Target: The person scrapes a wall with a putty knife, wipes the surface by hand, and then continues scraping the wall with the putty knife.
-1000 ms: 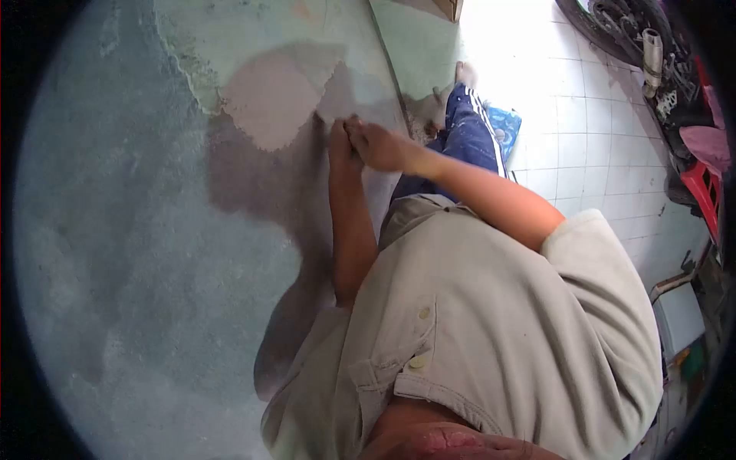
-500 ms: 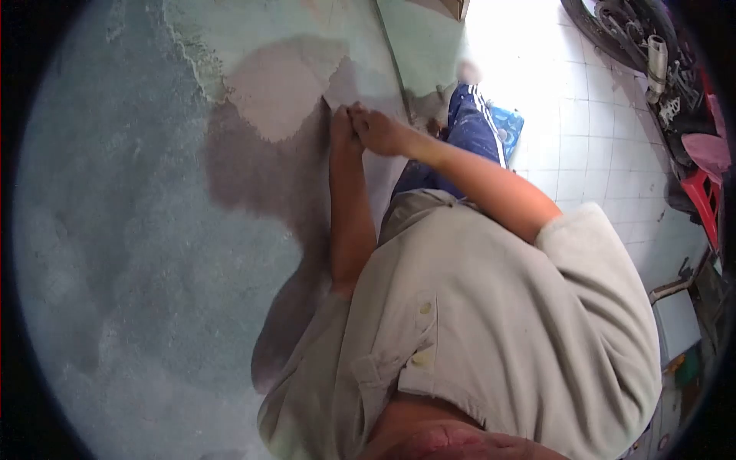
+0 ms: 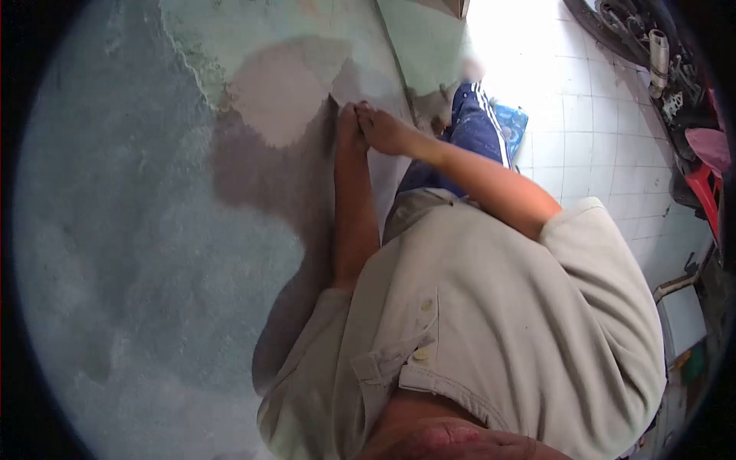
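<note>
My left hand (image 3: 350,127) is closed close to the wall (image 3: 153,291), around what looks like a putty knife. Only a thin, dark-edged blade (image 3: 333,100) shows past the fingers, against the wall; the handle is hidden. From the right, my right hand (image 3: 383,132) meets it, fingers bent and closed over the same spot, touching the left fingers. Beside the blade is a pale, smooth patch (image 3: 280,100) with a ragged lower edge, partly under my shadow. Flaking paint (image 3: 199,73) borders it on the left.
My leg in blue trousers (image 3: 479,119) stands beside the wall, with a blue packet (image 3: 510,126) near it on the white tiled floor (image 3: 583,146). Motorcycle parts (image 3: 655,61), a red plastic object (image 3: 701,195) and pink cloth (image 3: 709,149) line the right side.
The whole view has shifted slightly, with wall, floor and objects sitting a little further right. My hands stay together at nearly the same place on the wall.
</note>
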`<state>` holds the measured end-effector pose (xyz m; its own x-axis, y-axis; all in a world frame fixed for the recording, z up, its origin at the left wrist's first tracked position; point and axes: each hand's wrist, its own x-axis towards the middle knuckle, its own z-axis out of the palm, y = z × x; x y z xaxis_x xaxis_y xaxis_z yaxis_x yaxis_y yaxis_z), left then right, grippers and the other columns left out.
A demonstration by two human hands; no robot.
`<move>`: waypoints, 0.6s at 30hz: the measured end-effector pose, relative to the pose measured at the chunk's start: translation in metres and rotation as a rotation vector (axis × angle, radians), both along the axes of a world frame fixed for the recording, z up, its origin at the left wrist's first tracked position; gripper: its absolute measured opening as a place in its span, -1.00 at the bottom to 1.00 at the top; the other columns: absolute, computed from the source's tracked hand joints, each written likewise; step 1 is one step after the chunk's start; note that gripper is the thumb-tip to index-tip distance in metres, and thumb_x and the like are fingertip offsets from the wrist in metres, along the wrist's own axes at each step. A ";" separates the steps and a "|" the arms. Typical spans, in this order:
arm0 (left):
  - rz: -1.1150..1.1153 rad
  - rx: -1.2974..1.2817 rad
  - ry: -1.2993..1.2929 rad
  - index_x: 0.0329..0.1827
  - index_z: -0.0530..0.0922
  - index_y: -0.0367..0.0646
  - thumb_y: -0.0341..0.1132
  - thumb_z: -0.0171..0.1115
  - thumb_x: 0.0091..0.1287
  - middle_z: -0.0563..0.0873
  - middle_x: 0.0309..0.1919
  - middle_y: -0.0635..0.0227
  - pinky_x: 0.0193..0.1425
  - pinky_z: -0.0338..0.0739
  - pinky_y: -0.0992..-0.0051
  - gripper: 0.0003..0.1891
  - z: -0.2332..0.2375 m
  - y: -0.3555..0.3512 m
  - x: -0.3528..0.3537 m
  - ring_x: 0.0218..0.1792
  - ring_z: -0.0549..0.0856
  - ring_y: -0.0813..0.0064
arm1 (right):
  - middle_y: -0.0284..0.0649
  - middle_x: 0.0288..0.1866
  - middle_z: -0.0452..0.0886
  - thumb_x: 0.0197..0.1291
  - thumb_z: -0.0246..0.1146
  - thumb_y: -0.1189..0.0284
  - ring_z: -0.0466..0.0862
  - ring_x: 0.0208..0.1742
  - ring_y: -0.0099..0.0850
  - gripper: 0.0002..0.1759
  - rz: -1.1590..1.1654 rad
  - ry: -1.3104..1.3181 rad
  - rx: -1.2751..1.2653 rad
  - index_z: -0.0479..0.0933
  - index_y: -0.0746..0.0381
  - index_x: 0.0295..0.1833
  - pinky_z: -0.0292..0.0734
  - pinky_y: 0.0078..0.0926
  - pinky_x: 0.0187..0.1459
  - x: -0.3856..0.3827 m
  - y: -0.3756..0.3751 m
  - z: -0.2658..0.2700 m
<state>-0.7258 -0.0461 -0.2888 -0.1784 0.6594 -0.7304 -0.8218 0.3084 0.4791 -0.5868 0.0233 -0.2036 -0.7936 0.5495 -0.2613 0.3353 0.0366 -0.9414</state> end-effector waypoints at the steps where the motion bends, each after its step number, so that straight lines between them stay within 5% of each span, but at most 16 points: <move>1: 0.089 -0.055 0.025 -0.50 0.32 -0.07 -0.34 -0.25 0.37 0.45 -0.53 0.39 -0.30 0.46 0.43 -0.75 0.020 0.007 0.014 -0.49 0.48 0.47 | 0.17 0.21 0.48 0.42 -0.13 0.26 0.46 0.27 0.01 -0.52 0.052 -0.029 0.005 0.40 0.34 0.26 0.33 -0.20 0.29 0.015 0.011 0.026; 3: 0.170 -0.132 0.038 -0.51 0.31 -0.06 -0.34 -0.25 0.37 0.44 -0.54 0.40 -0.29 0.45 0.44 -0.75 0.054 0.033 0.025 -0.49 0.47 0.48 | 0.17 0.20 0.48 0.42 -0.13 0.26 0.47 0.26 0.00 -0.52 0.095 -0.070 -0.011 0.40 0.35 0.25 0.33 -0.19 0.28 0.016 0.021 0.029; 5: -0.022 -0.213 0.254 -0.52 0.30 -0.05 -0.35 -0.25 0.36 0.43 -0.55 0.41 -0.30 0.44 0.45 -0.75 0.093 0.040 0.033 -0.51 0.46 0.48 | 0.18 0.18 0.49 0.42 -0.12 0.26 0.49 0.24 0.00 -0.53 0.037 0.003 -0.093 0.43 0.36 0.22 0.36 -0.16 0.24 0.002 0.013 -0.001; 7: 0.015 -0.134 0.201 -0.51 0.31 -0.06 -0.35 -0.24 0.35 0.43 -0.55 0.39 -0.28 0.45 0.44 -0.76 0.085 0.046 0.035 -0.50 0.46 0.47 | 0.19 0.18 0.48 0.42 -0.12 0.26 0.48 0.24 0.01 -0.53 0.039 0.032 -0.075 0.42 0.36 0.22 0.35 -0.15 0.23 0.017 0.015 0.020; 9: 0.257 -0.076 -0.134 -0.51 0.32 -0.07 -0.34 -0.24 0.34 0.44 -0.55 0.37 -0.27 0.44 0.43 -0.76 0.061 0.031 0.033 -0.50 0.45 0.45 | 0.20 0.18 0.48 0.42 -0.13 0.26 0.48 0.23 0.02 -0.53 0.032 0.059 -0.067 0.42 0.36 0.22 0.35 -0.13 0.23 0.019 0.028 0.034; 10: 0.262 -0.083 -0.134 -0.51 0.32 -0.07 -0.34 -0.24 0.34 0.44 -0.55 0.37 -0.27 0.44 0.43 -0.76 0.081 0.040 0.038 -0.50 0.45 0.45 | 0.21 0.06 0.50 0.37 -0.10 0.36 0.52 0.10 0.08 -0.59 0.062 0.017 -0.076 0.39 0.43 0.14 0.42 -0.08 0.11 0.014 0.031 0.035; 12: 0.147 -0.332 0.274 -0.50 0.33 -0.09 -0.34 -0.20 0.33 0.44 -0.55 0.38 -0.27 0.44 0.43 -0.78 0.118 0.055 0.047 -0.49 0.47 0.45 | 0.23 -0.06 0.53 0.31 -0.07 0.46 0.56 -0.04 0.14 -0.66 0.104 -0.028 -0.096 0.37 0.49 0.06 0.49 -0.03 -0.01 0.015 0.015 0.030; 14: 0.212 -0.228 0.096 -0.50 0.34 -0.10 -0.34 -0.18 0.33 0.45 -0.55 0.37 -0.27 0.44 0.42 -0.78 0.093 0.042 0.046 -0.48 0.48 0.44 | 0.25 -0.07 0.50 0.26 0.00 0.46 0.54 -0.05 0.16 -0.64 -0.048 0.310 0.518 0.36 0.55 0.03 0.48 -0.04 -0.03 0.019 0.007 0.003; 16: 0.275 -0.154 -0.083 -0.50 0.34 -0.12 -0.34 -0.16 0.33 0.46 -0.54 0.37 -0.28 0.44 0.41 -0.78 0.096 0.044 0.046 -0.48 0.49 0.44 | 0.25 -0.07 0.49 0.24 0.02 0.45 0.53 -0.05 0.15 -0.63 -0.042 0.314 0.421 0.36 0.58 0.00 0.48 -0.07 -0.02 0.016 0.011 0.007; 18: 0.093 -0.324 0.340 -0.50 0.36 -0.11 -0.32 -0.12 0.33 0.48 -0.53 0.36 -0.28 0.44 0.41 -0.78 0.101 0.047 0.040 -0.47 0.49 0.44 | 0.26 -0.07 0.48 0.22 0.05 0.44 0.52 -0.05 0.15 -0.61 -0.026 0.324 0.304 0.36 0.61 -0.02 0.47 -0.09 -0.01 0.013 0.005 0.007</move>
